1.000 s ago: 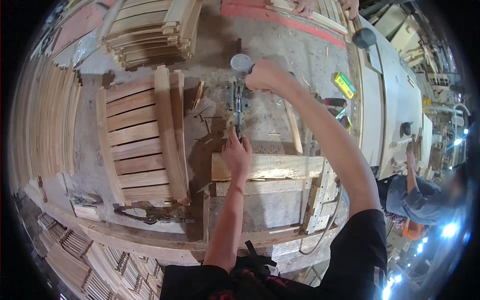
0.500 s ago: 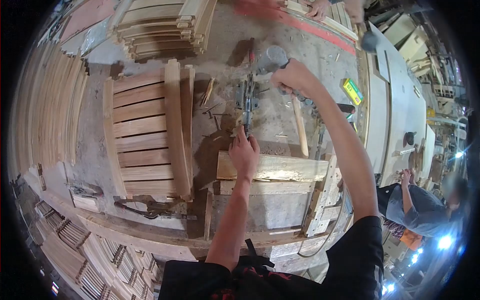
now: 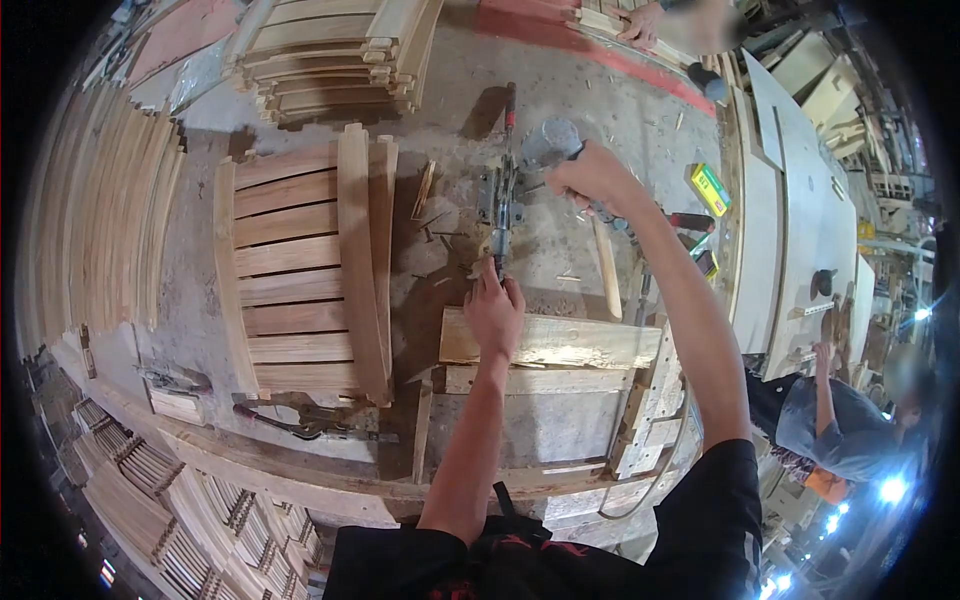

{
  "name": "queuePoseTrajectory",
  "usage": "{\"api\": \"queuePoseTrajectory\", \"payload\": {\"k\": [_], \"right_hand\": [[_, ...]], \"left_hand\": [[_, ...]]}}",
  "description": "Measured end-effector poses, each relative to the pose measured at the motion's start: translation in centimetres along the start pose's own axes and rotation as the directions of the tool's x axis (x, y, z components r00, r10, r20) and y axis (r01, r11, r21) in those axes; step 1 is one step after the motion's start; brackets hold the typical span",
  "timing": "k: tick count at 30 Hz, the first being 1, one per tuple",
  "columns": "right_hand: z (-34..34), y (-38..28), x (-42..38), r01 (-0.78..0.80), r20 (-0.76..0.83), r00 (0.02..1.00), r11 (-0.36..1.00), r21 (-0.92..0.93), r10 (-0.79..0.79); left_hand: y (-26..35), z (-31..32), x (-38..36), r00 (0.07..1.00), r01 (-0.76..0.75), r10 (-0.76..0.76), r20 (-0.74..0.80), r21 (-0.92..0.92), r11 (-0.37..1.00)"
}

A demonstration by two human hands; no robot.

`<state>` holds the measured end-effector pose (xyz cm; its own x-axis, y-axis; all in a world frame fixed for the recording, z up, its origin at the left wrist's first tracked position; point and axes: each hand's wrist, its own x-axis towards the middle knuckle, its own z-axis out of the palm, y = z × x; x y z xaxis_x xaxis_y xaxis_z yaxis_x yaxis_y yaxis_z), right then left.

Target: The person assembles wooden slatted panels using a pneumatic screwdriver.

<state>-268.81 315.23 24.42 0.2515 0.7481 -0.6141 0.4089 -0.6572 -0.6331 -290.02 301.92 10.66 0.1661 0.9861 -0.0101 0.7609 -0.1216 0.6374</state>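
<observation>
My left hand [image 3: 495, 315] reaches forward over the bench, its fingertips closed at the near dark end of a long metal clamp-like fixture [image 3: 503, 205] with a red grip at its far end. My right hand [image 3: 597, 180] is wrapped round a hammer with a thick grey head [image 3: 552, 143], raised to the right of the fixture. Below my left hand lies a rough-edged board [image 3: 560, 338]. Beside my left forearm stands a slatted wooden panel [image 3: 290, 285] with a loose rail [image 3: 363, 260] along its right side.
Stacked wooden frames [image 3: 335, 65] and upright slats [image 3: 95, 210] fill the left. A wooden stick [image 3: 606, 270], a yellow-green box [image 3: 710, 190] and nails [image 3: 430, 225] lie on the bench [image 3: 450, 140]. A co-worker's hand [image 3: 640, 22] is at the far side; another person [image 3: 835, 420] stands right.
The view has shifted slightly, moving the bench things a little right and down. My hands keep nearly the same places. At the far side, a co-worker's dark-headed tool has moved left.
</observation>
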Motion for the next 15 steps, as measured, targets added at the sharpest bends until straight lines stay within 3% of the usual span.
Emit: {"api": "queuePoseTrajectory", "payload": {"k": [6, 8, 15], "right_hand": [[-0.2, -0.2, -0.8, -0.077, -0.026, 0.997, 0.997, 0.014, 0.077], [-0.2, 0.4, -0.8, -0.08, -0.035, 0.996, 0.996, 0.036, 0.081], [-0.3, 0.5, -0.8, -0.059, -0.031, 0.998, 0.993, 0.1, 0.062]], "left_hand": [[0.1, -0.2, 0.2, 1.0, 0.007, -0.007, 0.006, -0.011, 1.0], [0.1, -0.2, 0.1, 0.997, 0.033, -0.034, 0.064, 0.017, 0.999], [0.0, 0.2, 0.0, 0.999, 0.037, -0.037, 0.026, -0.002, 0.999]]}}
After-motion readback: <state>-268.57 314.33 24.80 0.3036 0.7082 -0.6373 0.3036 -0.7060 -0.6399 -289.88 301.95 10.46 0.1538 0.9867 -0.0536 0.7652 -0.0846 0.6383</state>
